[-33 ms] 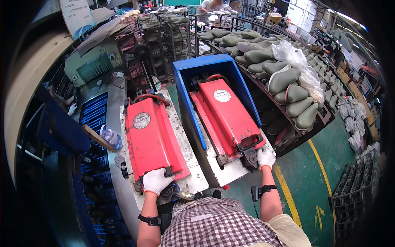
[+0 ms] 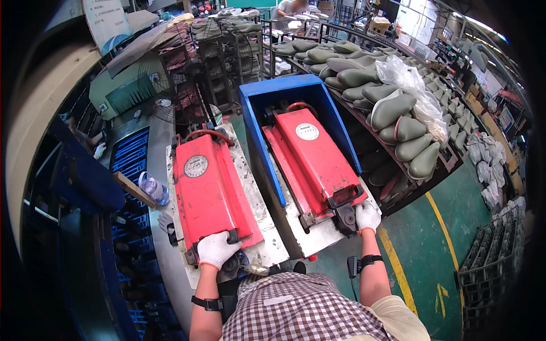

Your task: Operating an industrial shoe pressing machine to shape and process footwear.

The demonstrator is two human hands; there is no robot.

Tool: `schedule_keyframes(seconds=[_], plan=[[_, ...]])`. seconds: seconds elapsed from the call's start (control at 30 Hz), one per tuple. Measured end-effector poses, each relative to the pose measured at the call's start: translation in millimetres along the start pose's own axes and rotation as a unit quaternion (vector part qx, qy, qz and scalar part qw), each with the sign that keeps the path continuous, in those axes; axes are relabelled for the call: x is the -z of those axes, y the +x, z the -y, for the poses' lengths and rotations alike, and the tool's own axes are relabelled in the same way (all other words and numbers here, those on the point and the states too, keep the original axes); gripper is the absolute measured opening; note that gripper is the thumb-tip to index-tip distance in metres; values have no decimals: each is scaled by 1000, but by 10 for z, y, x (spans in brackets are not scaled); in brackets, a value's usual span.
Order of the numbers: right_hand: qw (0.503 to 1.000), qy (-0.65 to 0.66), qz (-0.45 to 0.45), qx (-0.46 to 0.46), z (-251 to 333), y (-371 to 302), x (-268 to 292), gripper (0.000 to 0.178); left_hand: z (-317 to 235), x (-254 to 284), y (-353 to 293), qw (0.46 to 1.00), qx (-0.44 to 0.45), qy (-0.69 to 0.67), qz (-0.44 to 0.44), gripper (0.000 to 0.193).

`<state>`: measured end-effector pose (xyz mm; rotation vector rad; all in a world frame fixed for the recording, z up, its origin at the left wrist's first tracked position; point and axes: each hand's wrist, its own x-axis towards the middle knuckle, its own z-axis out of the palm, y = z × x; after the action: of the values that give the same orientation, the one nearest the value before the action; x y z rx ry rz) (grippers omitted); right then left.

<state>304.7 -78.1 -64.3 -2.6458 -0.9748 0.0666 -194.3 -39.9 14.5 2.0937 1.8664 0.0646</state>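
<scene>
Left hand (image 2: 216, 249): white work glove, fingers curled shut over the black handle (image 2: 230, 236) at the near edge of the left red press lid (image 2: 207, 190), a grip placed for swinging that hinged lid.
Right hand (image 2: 367, 216): gloved too, closed on the black latch block (image 2: 345, 216) just below the right lid's near end.
Left red press lid: lies flat and shut on its white-crusted base plate (image 2: 259, 210), round grey badge toward the far end.
Right red press lid (image 2: 315, 156): just right of the left lid, tilted up away from the person, sitting inside a blue steel housing (image 2: 267, 108).
Plastic bottle (image 2: 152, 187): left of the left lid, near a wooden bar.
Rack of olive-green shoe lasts (image 2: 392, 111): right of and beyond the blue housing, some under clear plastic, kept within reach.
Green floor (image 2: 432, 250): right of the presses, yellow line across it.
</scene>
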Motion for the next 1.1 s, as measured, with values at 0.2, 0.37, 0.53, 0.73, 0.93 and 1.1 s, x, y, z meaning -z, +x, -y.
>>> schedule_keyframes(seconds=[0.2,0.37,0.53,0.73,0.93,1.1], plan=[[976,131,-146,95,104,-253,134,22,36,-22,-18,1000,-18,-5,-19,49],[901,333,-24,277,715,-1176,48,13,58,-34,18,999,-36,0,-25,48],[766,189,414,455,1400,-1918,21,47,57,-25,10,998,-58,-2,-26,49],[724,35,507,466,1785,-2640,-320,63,126,-32,-84,998,-55,-14,-15,50],[662,314,674,93,1478,-3175,-538,41,188,-116,-63,994,-102,-27,-21,50],[636,256,728,-7,1648,-3488,-282,63,219,-127,17,995,-92,-41,10,48]])
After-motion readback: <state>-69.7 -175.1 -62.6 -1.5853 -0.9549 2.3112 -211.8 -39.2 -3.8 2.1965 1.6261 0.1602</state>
